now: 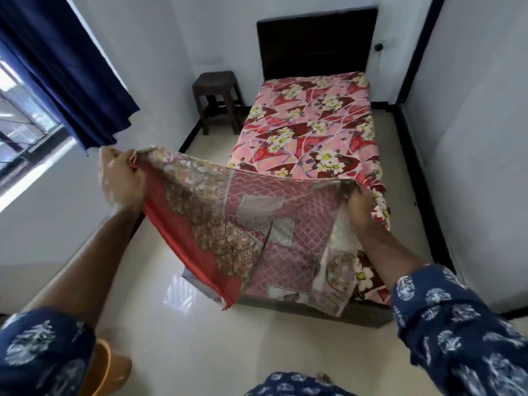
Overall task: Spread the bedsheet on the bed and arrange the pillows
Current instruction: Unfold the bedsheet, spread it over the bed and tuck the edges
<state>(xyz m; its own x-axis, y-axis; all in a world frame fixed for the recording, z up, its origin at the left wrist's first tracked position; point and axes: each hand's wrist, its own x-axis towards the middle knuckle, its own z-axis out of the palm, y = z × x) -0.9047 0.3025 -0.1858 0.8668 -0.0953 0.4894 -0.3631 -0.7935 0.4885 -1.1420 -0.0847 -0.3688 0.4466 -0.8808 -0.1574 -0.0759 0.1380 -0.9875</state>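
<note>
A pink and red floral bedsheet [311, 121] covers the bed, reaching up to the dark headboard [317, 41]. At the foot of the bed its near end is lifted, showing the paler underside [243, 224]. My left hand [123, 178] grips one raised corner out to the left, over the floor. My right hand [360, 207] grips the sheet's edge at the bed's foot on the right. The lifted cloth hangs between both hands and hides the foot of the mattress. No pillows are in view.
A dark stool [217, 98] stands left of the bed by the far wall. A blue curtain [63, 70] hangs over the window at left. An orange object [108, 370] sits at the bottom left. Pale floor [200, 332] lies before the bed.
</note>
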